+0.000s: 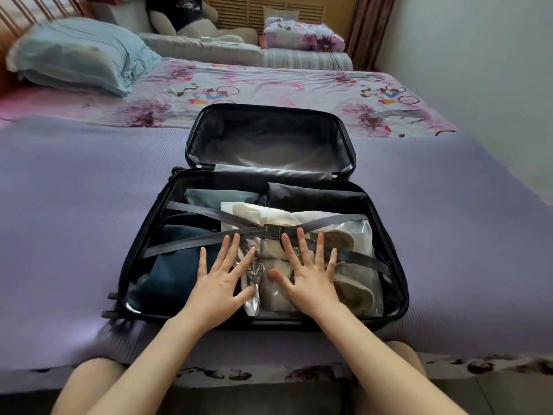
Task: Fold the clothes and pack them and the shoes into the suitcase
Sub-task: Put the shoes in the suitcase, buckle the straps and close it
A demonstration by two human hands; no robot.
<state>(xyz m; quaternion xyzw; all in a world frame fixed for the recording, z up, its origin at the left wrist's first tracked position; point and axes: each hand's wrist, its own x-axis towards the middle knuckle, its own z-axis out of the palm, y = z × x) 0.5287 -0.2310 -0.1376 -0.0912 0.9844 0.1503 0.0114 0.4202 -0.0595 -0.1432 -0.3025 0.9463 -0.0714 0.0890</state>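
Two flat palms, left hand (220,283), right hand (309,277), fingers (301,244) splayed wide on crinkly clear shoe bag (359,235), rigid black suitcase (269,139)

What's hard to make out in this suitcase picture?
Head view only:
- Shoes: partly covered by the right hand and the shiny clear bag.
- Green garment: mostly under that bag.
- Plush toy: cut off by the top edge.
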